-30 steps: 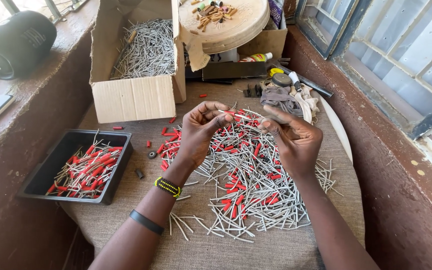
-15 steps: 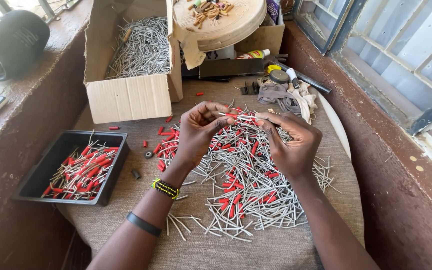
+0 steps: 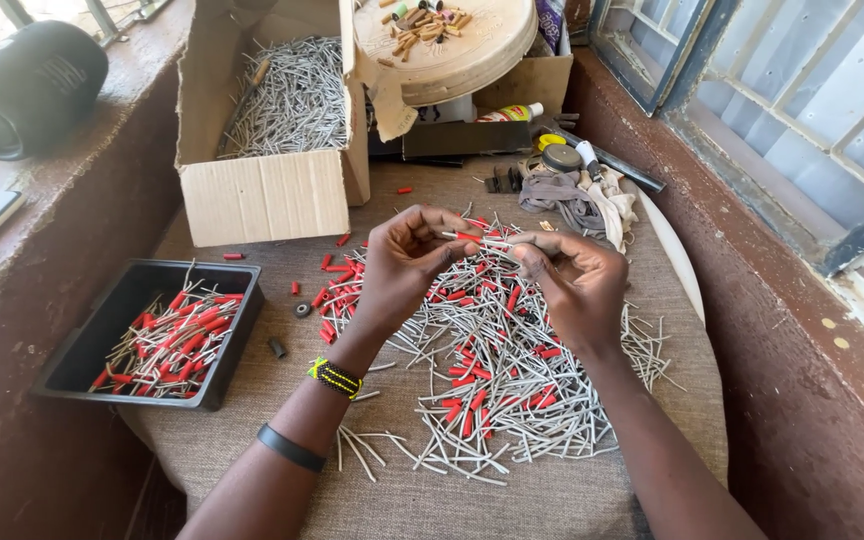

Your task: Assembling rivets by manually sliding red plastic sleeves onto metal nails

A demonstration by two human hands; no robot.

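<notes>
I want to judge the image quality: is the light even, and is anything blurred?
Head view: daylight is soft on the cloth-covered table; left hand, right hand and pin pile look sharp; the window is washed pale; edges bend slightly.

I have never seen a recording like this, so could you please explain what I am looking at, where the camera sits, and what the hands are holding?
There is no machine here: a person works with two bare hands, filmed by a camera worn on the head, looking down. The left hand and right hand meet over the cloth-covered table and together pinch one thin grey stick with a red sleeve. Below them lies a loose pile of grey sticks and red sleeves. To the left, a black tray holds sticks that already have red sleeves. Behind it, a cardboard box is full of bare grey sticks. A black cylinder rests on the window ledge.
</notes>
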